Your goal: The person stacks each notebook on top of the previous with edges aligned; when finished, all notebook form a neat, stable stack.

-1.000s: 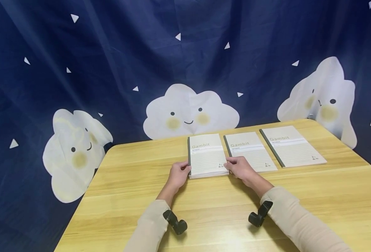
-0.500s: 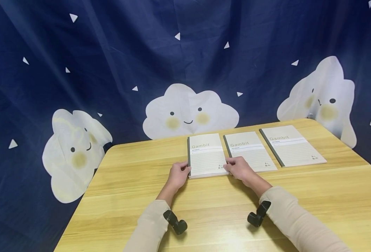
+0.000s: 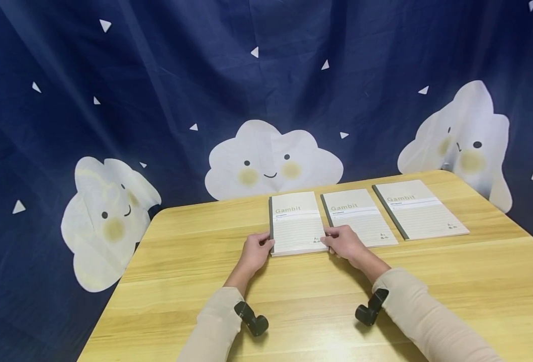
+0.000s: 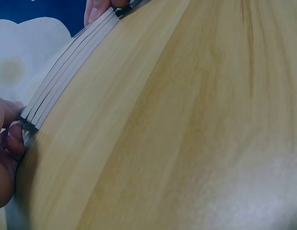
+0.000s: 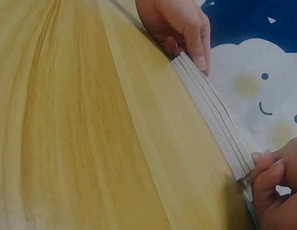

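Observation:
A small stack of notebooks [image 3: 296, 226] with cream "Gambit" covers and dark spines lies on the wooden table. Its several layers show as page edges [image 4: 72, 67] in the left wrist view. My left hand [image 3: 256, 250] grips the near corner on the spine side, thumb at the cover's edge. At the opposite near corner, my right hand [image 3: 344, 242] pinches the stack between thumb and fingers [image 5: 268, 179]. Just right of the stack lies a second notebook [image 3: 359, 216], partly covered by my right hand in the head view.
Farther right on the table [image 3: 194, 261] lies a larger notebook [image 3: 420, 208] of the same design. Behind the table's far edge hangs a dark blue curtain [image 3: 167, 65] with smiling clouds. Black wrist cameras [image 3: 253, 320] hang below both sleeves.
The layers along the stack's near edge look more evenly lined up than a second ago. Both hands stay at its corners, almost still.

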`<control>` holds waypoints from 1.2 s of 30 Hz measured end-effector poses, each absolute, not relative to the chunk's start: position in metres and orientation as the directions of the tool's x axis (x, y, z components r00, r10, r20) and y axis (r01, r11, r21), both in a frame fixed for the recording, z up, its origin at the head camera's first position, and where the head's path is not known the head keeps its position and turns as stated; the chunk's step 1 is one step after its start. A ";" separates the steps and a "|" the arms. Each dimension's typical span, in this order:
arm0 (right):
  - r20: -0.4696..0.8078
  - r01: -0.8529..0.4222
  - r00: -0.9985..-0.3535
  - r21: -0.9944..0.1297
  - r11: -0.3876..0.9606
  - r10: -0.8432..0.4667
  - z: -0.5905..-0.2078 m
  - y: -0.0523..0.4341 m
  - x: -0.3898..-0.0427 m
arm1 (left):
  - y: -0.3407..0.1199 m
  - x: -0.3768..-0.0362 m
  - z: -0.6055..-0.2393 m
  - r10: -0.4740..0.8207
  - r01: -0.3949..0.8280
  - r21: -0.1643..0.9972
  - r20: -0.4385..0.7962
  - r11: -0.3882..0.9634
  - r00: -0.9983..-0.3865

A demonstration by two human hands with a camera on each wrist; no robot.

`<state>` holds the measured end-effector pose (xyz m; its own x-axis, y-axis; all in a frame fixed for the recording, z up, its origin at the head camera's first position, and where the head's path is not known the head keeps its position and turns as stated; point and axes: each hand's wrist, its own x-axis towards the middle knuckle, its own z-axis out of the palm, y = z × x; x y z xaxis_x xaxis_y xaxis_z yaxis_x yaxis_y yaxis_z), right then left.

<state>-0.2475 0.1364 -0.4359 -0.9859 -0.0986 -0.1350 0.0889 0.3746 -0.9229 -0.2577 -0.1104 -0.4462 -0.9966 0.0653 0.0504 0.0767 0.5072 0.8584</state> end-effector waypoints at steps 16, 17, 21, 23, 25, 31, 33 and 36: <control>-0.137 0.089 -0.986 -0.916 0.391 -0.098 -0.432 0.138 -0.247 | -0.108 -0.259 -0.448 0.026 0.044 0.864 0.036 0.502 -0.999; -0.136 0.086 -0.985 -0.916 0.392 -0.102 -0.430 0.139 -0.247 | -0.108 -0.259 -0.447 0.022 0.040 0.865 0.034 0.501 -0.999; -0.137 0.082 -0.984 -0.914 0.397 -0.113 -0.423 0.142 -0.248 | -0.107 -0.259 -0.444 0.001 0.029 0.866 0.033 0.500 -0.999; -0.138 0.078 -0.983 -0.913 0.401 -0.121 -0.419 0.144 -0.248 | -0.106 -0.259 -0.440 -0.022 0.032 0.864 0.050 0.502 -0.999; -0.147 0.086 -0.982 -0.912 0.401 -0.123 -0.416 0.148 -0.249 | -0.104 -0.259 -0.436 -0.056 0.033 0.868 0.070 0.495 -0.996; -0.138 0.073 -0.982 -0.905 0.418 -0.128 -0.409 0.164 -0.252 | -0.090 -0.259 -0.418 -0.114 0.034 0.904 0.090 0.425 -0.989; -0.115 0.051 -0.986 -0.893 0.447 -0.117 -0.406 0.172 -0.253 | -0.081 -0.259 -0.411 -0.100 0.043 0.924 0.087 0.379 -0.991; -0.090 0.034 -0.992 -0.871 0.490 -0.091 -0.400 0.185 -0.254 | -0.063 -0.259 -0.402 -0.048 0.047 0.954 0.064 0.295 -0.997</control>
<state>-0.2545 0.1849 -0.4005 -0.9918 -0.0908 -0.0901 0.0343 0.4903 -0.8709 -0.2588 -0.0631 -0.4020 -0.9968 -0.0481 0.0639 0.0469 0.2948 0.9544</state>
